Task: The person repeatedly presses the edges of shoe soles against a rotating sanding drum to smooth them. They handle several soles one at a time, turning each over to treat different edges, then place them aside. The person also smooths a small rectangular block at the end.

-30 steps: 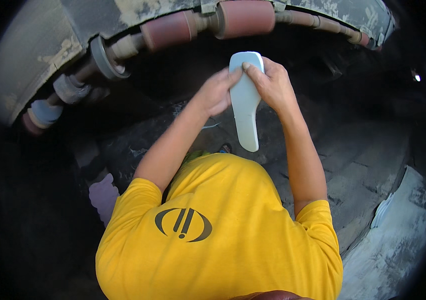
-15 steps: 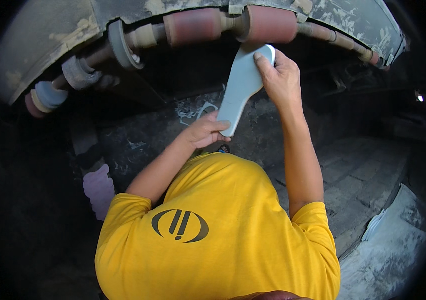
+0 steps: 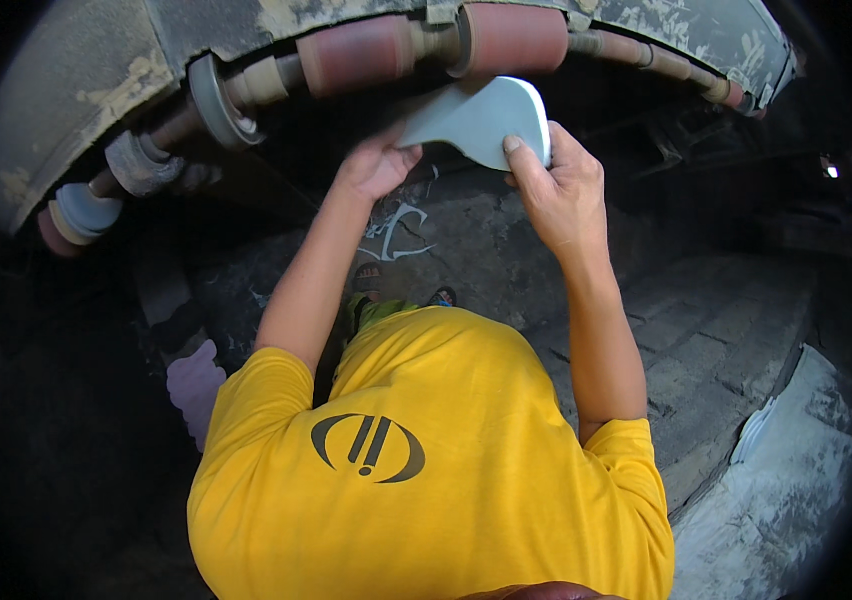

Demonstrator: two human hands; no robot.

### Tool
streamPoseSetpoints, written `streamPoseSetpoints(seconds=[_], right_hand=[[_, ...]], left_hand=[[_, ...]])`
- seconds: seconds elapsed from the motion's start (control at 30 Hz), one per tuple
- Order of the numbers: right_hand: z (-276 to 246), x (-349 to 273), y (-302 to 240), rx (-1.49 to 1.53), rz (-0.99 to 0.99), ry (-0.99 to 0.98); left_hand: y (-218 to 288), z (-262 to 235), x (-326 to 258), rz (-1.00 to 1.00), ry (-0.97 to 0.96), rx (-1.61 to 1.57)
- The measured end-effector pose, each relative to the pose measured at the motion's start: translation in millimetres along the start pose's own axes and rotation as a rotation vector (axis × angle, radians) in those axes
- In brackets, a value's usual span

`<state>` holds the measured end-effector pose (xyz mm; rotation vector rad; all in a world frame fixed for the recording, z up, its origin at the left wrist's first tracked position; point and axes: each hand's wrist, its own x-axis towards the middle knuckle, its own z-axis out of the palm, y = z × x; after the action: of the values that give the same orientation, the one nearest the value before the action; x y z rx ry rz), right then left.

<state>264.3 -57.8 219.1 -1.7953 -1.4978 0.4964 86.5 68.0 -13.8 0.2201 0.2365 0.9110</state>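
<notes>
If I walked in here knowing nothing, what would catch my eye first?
Probably the bright yellow T-shirt, which fills the lower middle against dark surroundings. Next, the pale blue flat piece at upper centre, with the right hand gripping its broad end and the left hand at its narrower end. Just above it in the view, red rollers line the machine's edge.

- bright yellow tee [image 3: 486,500], short sleeves
- dark logo [image 3: 374,445] on it, curves around two bars plus a dot
- greenish pants [image 3: 380,312]
- dark footwear [image 3: 443,297], bit of blue
</notes>
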Motion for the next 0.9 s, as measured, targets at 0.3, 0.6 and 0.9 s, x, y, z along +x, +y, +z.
streamPoseSetpoints(seconds=[0.3,0.6,0.9], right_hand=[[-50,-50,-3,0.052,-0.057,0.068],[-125,-67,26,-0.414,-0.173,-0.160],[-28,-16,39,0.442,0.354,-0.377]], left_hand=[[-4,76,31,-0.022,-0.245,-0.028],[-30,114,-17,-0.279,-0.290,-0.013],[-6,45,-27,0.018,-0.040,0.022]])
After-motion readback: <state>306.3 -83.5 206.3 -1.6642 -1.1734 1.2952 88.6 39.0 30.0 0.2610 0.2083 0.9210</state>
